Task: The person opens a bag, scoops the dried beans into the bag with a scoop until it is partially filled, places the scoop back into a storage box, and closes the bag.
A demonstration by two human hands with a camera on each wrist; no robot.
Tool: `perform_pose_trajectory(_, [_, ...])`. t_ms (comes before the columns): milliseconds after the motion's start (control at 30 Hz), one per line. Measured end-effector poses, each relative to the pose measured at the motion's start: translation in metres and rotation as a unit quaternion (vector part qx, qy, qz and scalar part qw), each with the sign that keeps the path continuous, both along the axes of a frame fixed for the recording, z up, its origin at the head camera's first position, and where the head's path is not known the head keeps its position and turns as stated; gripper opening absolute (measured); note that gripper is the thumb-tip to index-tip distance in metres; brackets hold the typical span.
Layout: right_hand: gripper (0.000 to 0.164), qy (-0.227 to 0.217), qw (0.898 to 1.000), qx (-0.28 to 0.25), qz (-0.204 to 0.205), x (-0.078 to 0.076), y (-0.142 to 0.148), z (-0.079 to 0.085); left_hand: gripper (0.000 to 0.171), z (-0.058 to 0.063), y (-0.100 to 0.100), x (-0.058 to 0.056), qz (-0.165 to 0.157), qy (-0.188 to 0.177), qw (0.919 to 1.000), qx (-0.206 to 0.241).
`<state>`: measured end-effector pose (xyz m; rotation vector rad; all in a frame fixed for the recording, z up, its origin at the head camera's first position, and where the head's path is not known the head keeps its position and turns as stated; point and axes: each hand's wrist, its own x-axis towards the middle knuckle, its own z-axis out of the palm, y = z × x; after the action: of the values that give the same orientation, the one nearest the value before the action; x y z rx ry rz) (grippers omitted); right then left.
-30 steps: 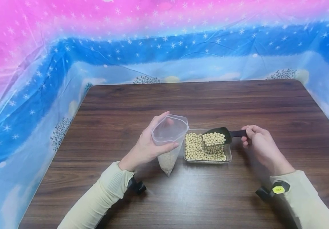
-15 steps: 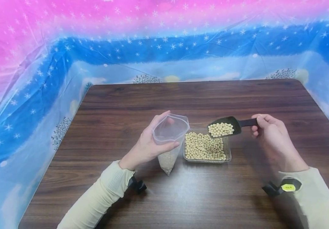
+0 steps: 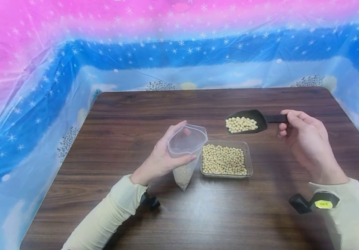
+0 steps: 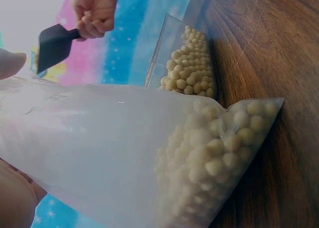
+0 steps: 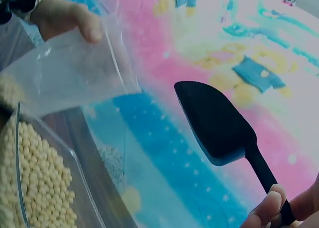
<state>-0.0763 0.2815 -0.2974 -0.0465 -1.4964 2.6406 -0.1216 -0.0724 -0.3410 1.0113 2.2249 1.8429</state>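
Observation:
My left hand (image 3: 159, 161) grips a frosted clear plastic bag (image 3: 187, 146) near its top, with the mouth held wide. Pale round beans (image 4: 214, 153) fill the bag's pointed lower end, which comes down close to the table. In my right hand (image 3: 307, 142) is the handle of a black scoop (image 3: 260, 119), pinched between thumb and fingers. A heap of beans (image 3: 241, 124) lies in the scoop, which is held level above and behind a clear container. From the right wrist camera only the scoop's underside (image 5: 214, 123) shows.
The clear rectangular container (image 3: 249, 158) of beans stands on the dark wood table (image 3: 154, 107), just right of the bag. Its right end shows bare floor. A pink and blue snowflake cloth (image 3: 179, 52) hangs around the table. Each wrist wears a black camera mount (image 3: 301, 203).
My right hand has raised the loaded scoop out of the container, up and away toward the table's far side. The left hand and the bag have stayed almost still.

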Motion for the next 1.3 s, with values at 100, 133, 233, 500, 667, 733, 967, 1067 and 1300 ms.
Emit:
perform_pose_trajectory(100, [0.014,0.007,1.000,-0.009,0.004,0.001,-0.008,0.003,0.086,-0.001,0.000,0.000,0.000,0.001,1.0000,-0.004])
perform_pose_trajectory(133, [0.015,0.009,1.000,-0.010,0.006,0.001,-0.011,0.005,0.086,-0.001,0.000,0.000,0.000,0.003,1.0000,-0.006])
perform_pose_trajectory(233, [0.016,0.013,1.000,-0.006,0.013,0.002,-0.021,0.008,0.086,-0.001,0.000,0.000,0.001,0.006,0.9999,-0.010])
perform_pose_trajectory(500, [0.018,0.017,0.999,0.031,0.028,0.005,-0.048,0.016,0.086,0.000,0.000,0.000,0.005,0.002,0.9998,-0.020])
perform_pose_trajectory(667, [0.020,0.033,0.997,0.064,0.036,0.007,-0.063,0.021,0.084,-0.001,0.001,0.000,0.002,-0.005,0.9999,-0.015])
perform_pose_trajectory(733, [0.020,0.041,0.996,0.076,0.037,0.008,-0.066,0.022,0.084,-0.001,0.001,-0.001,0.003,-0.007,0.9999,-0.015])
perform_pose_trajectory(967, [0.020,0.068,0.991,0.105,0.038,0.011,-0.075,0.027,0.085,0.000,0.001,0.000,0.010,-0.024,0.9995,-0.018])
perform_pose_trajectory(1067, [0.019,0.076,0.989,0.120,0.033,0.011,-0.077,0.028,0.086,0.000,0.001,0.000,0.014,-0.018,0.9994,-0.025])
perform_pose_trajectory(1300, [0.019,0.098,0.985,0.144,0.020,0.012,-0.081,0.031,0.086,0.002,0.001,0.000,0.011,-0.025,0.9994,-0.023])
